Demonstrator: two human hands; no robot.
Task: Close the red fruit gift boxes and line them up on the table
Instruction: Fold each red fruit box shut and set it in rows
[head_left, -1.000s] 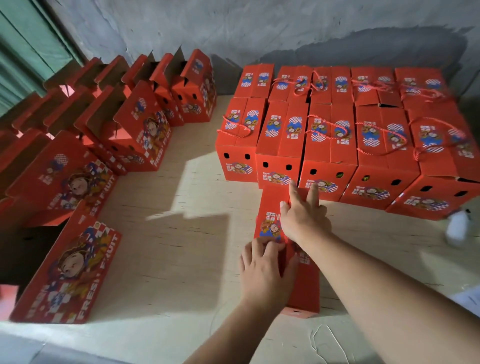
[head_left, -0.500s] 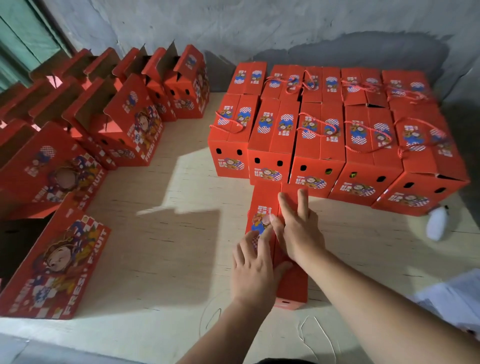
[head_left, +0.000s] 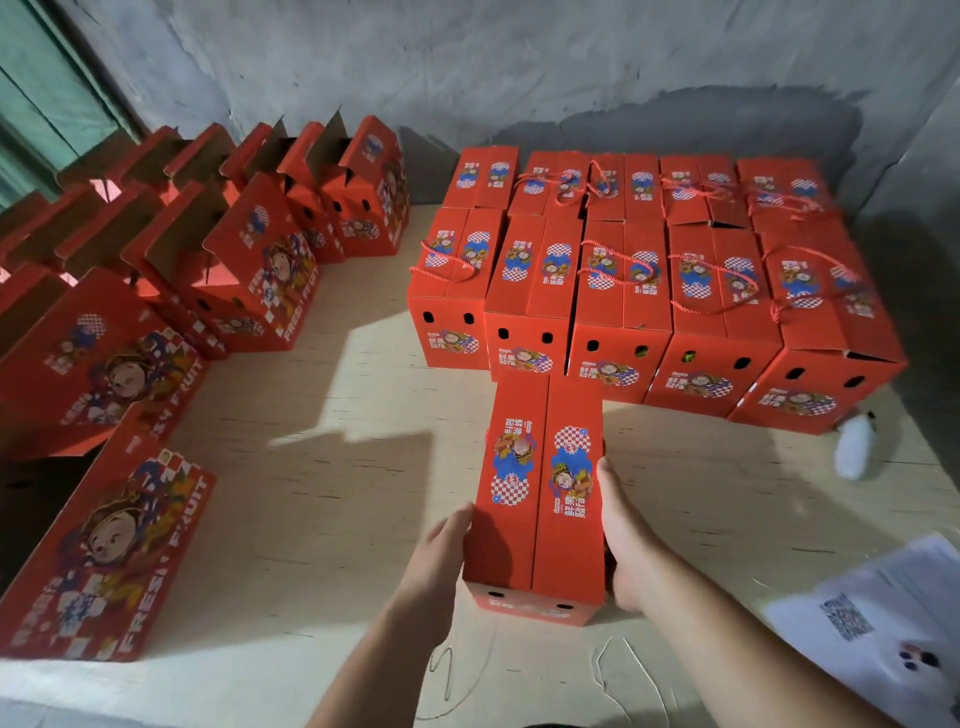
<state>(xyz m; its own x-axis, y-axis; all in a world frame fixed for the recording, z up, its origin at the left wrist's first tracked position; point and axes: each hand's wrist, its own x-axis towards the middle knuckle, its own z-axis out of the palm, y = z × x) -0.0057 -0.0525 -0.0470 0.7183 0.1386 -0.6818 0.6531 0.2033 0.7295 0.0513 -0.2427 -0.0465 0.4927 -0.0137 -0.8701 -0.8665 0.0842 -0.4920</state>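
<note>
Box in hand: a closed red cardboard fruit gift box (head_left: 540, 499) with two top flaps meeting in a centre seam stands on the pale wooden table (head_left: 322, 447), its far end touching the front of the closed row.
Left hand: the left hand (head_left: 434, 577) lies against the box's left side near the close end, fingers fairly straight along the cardboard, pressing rather than curling round it.
Right hand: the right hand (head_left: 623, 545) lies flat against the box's right side, fingers extended forward; between them, the two palms clamp the box from either side.
Closed boxes: a block of shut red boxes (head_left: 649, 280) sits at the back right in two rows against the grey wall (head_left: 519, 67), several with red cord handles (head_left: 618, 265) lying loose on top.
Open boxes: a line of red boxes with raised flaps (head_left: 260, 260) runs along the left, their brown insides showing.
Near left: a red box printed with "FRESH FRUIT" (head_left: 111, 551) leans at the table's near-left edge.
Right edge: a small white object (head_left: 854, 449) lies beside the closed block, too blurred to identify; a white printed sheet with a QR code (head_left: 878, 623) lies at the near right.
Table front: thin loose string (head_left: 452, 670) curls on the wood by the forearms.
</note>
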